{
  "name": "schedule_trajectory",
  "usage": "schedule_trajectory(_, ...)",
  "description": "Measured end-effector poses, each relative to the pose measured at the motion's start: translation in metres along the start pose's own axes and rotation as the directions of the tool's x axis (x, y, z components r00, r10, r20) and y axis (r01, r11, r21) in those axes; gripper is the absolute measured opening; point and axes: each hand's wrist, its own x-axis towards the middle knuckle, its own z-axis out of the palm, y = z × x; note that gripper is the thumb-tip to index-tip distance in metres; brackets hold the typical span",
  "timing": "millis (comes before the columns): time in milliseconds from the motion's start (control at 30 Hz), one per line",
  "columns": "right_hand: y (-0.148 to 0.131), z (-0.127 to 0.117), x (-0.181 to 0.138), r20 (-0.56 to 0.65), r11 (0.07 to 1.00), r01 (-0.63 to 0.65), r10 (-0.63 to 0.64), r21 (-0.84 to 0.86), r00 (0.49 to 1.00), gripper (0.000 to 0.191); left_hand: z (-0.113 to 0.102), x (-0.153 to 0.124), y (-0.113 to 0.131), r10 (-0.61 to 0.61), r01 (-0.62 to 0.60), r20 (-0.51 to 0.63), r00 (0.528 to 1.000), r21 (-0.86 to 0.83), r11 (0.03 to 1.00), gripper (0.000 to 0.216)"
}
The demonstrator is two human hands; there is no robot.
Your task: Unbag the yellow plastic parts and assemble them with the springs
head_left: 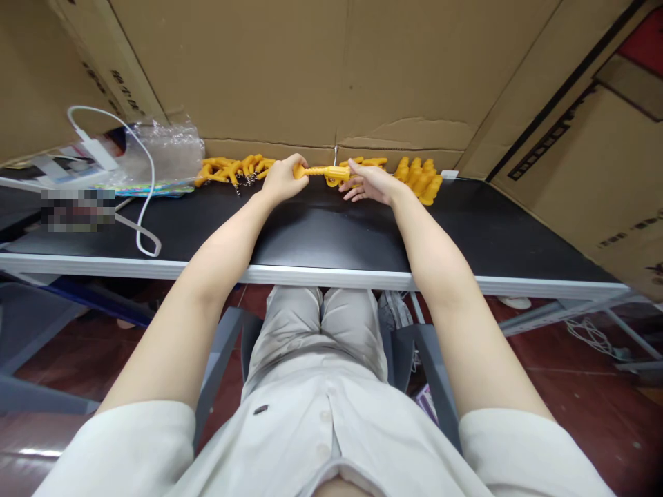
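Note:
An orange plastic piece (322, 171) with a ridged shaft and a wider right end lies level between my hands, above the far part of the desk. My left hand (282, 181) is closed around its left end. At the wider end is my right hand (373, 183), its thumb near the piece and its fingers stretched out and apart; whether it touches is unclear. Left of my left hand lies a pile of orange pieces (228, 170) with spiral metal tips. Beside my right hand, several orange ridged parts (418, 178) are grouped together, partly hidden behind the wrist.
The black desk (331, 238) has a pale metal front edge. Cardboard panels (290, 76) stand behind it and at the right (595, 172). On the left are a clear plastic bag (168, 152), a white cable (151, 179) and a pale strap (137, 228).

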Motion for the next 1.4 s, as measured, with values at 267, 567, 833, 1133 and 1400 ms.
schedule_trajectory(267, 0.005, 0.000, 0.004, -0.027, 0.997, 0.063, -0.061, 0.054, 0.998, 0.044, -0.009, -0.006, 0.012, -0.038, 0.033, 0.053, 0.998, 0.091, 0.995, 0.038)
schedule_trajectory(567, 0.009, 0.005, 0.019, -0.118, 0.999, 0.041, -0.045, -0.035, 0.992, 0.079, -0.006, -0.001, 0.002, 0.044, -0.044, -0.004, 0.999, 0.037, 0.998, 0.043)
schedule_trajectory(833, 0.002, 0.010, 0.020, -0.191, 0.999, -0.043, 0.044, 0.011, 0.981, 0.078, -0.004, -0.001, 0.004, 0.108, -0.106, 0.000, 0.994, 0.186, 0.977, 0.046)
schedule_trajectory(1133, 0.000, 0.011, 0.018, -0.163, 0.992, -0.118, 0.123, 0.043, 0.979, 0.078, -0.005, -0.003, 0.013, 0.059, -0.068, 0.041, 0.997, 0.272, 0.960, 0.045)
schedule_trajectory(1400, 0.001, 0.009, 0.020, -0.153, 0.990, -0.136, 0.142, 0.046, 0.978, 0.084, -0.002, -0.002, 0.010, 0.082, -0.087, 0.033, 0.996, 0.230, 0.969, 0.045)
